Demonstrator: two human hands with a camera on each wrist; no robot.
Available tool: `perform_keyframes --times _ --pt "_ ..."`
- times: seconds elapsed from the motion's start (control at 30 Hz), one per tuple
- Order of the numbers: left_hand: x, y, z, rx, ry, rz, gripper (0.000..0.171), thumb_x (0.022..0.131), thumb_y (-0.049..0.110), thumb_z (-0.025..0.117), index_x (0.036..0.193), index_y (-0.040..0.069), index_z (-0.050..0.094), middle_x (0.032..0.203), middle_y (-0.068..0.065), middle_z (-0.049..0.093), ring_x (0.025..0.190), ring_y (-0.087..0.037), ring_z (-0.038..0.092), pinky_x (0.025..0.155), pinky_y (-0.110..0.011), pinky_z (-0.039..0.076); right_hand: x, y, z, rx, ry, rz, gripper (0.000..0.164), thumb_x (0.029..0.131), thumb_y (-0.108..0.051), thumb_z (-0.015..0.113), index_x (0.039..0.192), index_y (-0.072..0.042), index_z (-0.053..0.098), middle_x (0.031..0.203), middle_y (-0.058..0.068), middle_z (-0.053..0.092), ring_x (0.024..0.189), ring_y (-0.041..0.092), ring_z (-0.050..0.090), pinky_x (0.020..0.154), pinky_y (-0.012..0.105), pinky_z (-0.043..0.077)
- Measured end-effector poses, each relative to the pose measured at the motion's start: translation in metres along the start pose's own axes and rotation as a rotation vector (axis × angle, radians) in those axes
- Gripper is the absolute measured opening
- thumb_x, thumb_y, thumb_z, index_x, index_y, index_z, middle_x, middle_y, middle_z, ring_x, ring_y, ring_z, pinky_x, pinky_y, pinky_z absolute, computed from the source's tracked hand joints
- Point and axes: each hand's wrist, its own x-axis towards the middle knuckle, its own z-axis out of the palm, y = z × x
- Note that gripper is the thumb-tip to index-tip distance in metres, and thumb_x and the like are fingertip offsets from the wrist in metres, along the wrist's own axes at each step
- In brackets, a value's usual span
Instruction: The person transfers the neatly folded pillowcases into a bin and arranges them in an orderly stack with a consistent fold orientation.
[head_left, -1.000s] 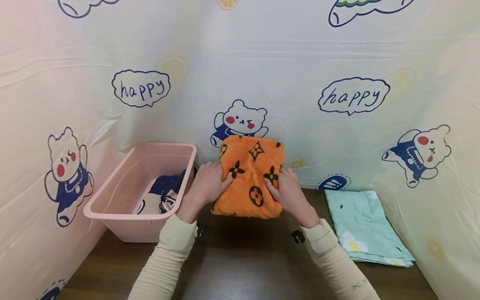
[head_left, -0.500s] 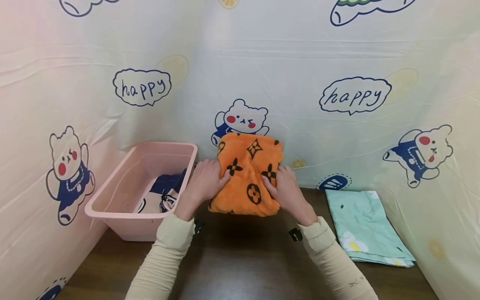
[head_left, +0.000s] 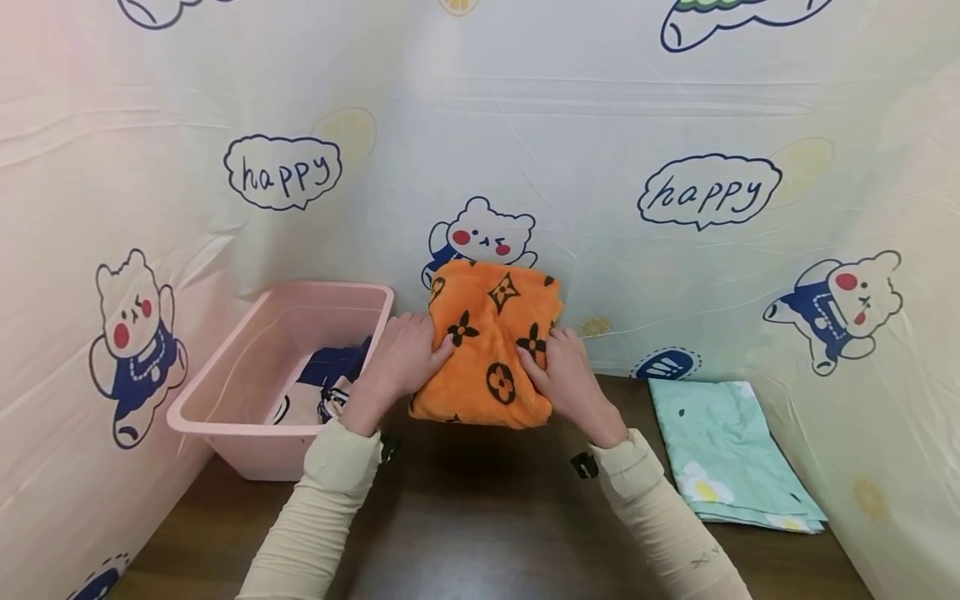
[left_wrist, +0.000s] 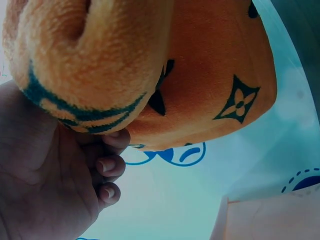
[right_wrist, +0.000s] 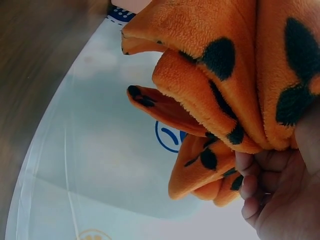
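Note:
A folded orange plush cloth (head_left: pixel 487 350) with dark flower motifs is held up over the table, between both hands. My left hand (head_left: pixel 401 354) grips its left edge, thumb on the front face and fingers behind. On the opposite edge my right hand (head_left: pixel 570 375) pinches it the same way. The left wrist view shows the curled fingers (left_wrist: pixel 111 167) under a thick rounded fold of the orange cloth (left_wrist: pixel 100 60). In the right wrist view, several loose layers of the orange cloth (right_wrist: pixel 220 95) hang apart beside the fingers (right_wrist: pixel 250 185).
On the left stands a pink plastic bin (head_left: pixel 225 429) with navy and beige fabric (head_left: pixel 326 371) inside. A folded mint-green cloth (head_left: pixel 723 442) with daisies lies on the right of the dark wooden table (head_left: pixel 465 533). Printed sheeting (head_left: pixel 570 125) walls the back and both sides.
Both hands have shifted slightly left and up with the orange cloth, toward the pink bin. The bin and the green cloth stay in place.

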Motion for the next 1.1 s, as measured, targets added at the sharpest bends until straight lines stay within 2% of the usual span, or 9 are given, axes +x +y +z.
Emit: perform_keyframes --times 0.13,0.33,0.57,0.77,1.1 --pt "-0.001 -0.001 -0.002 0.019 0.014 0.005 0.038 0.104 0.038 0.048 0.093 0.003 0.056 0.081 -0.01 0.057 0.082 -0.03 0.053 0.078 -0.04 0.042 0.001 -0.003 0.0 0.004 0.006 0.011 0.044 0.104 -0.036 0.056 0.069 -0.01 0.051 0.071 0.005 0.046 0.072 0.025 0.038 0.071 0.035 0.029" --pt "-0.005 -0.002 -0.006 0.028 -0.005 -0.01 0.039 0.105 0.039 0.047 0.095 0.002 0.056 0.082 -0.01 0.055 0.084 -0.03 0.05 0.079 -0.04 0.04 0.002 -0.007 0.002 0.011 0.005 0.021 0.042 0.104 -0.036 0.056 0.072 -0.009 0.052 0.073 0.005 0.047 0.073 0.026 0.038 0.071 0.035 0.03" --pt "-0.006 -0.005 -0.01 0.043 0.041 0.007 0.037 0.105 0.034 0.048 0.082 0.006 0.051 0.077 -0.011 0.053 0.081 -0.032 0.052 0.078 -0.041 0.043 0.005 -0.012 0.003 0.007 0.016 0.013 0.043 0.104 -0.037 0.056 0.071 -0.009 0.054 0.074 0.005 0.049 0.073 0.025 0.039 0.072 0.035 0.031" --pt "-0.008 -0.011 -0.01 0.04 0.07 0.012 0.036 0.105 0.032 0.047 0.08 0.006 0.051 0.077 -0.011 0.054 0.079 -0.032 0.055 0.078 -0.042 0.044 0.009 -0.016 0.006 0.011 0.037 -0.021 0.043 0.104 -0.035 0.057 0.069 -0.009 0.052 0.071 0.005 0.048 0.07 0.024 0.038 0.07 0.036 0.032" --pt "-0.009 -0.021 -0.014 0.046 0.082 0.03 0.041 0.104 0.03 0.048 0.07 0.008 0.048 0.068 -0.009 0.049 0.069 -0.031 0.052 0.07 -0.041 0.043 0.013 -0.024 0.01 0.051 0.039 -0.034 0.041 0.104 -0.035 0.057 0.072 -0.01 0.053 0.071 0.005 0.048 0.071 0.024 0.038 0.07 0.035 0.031"
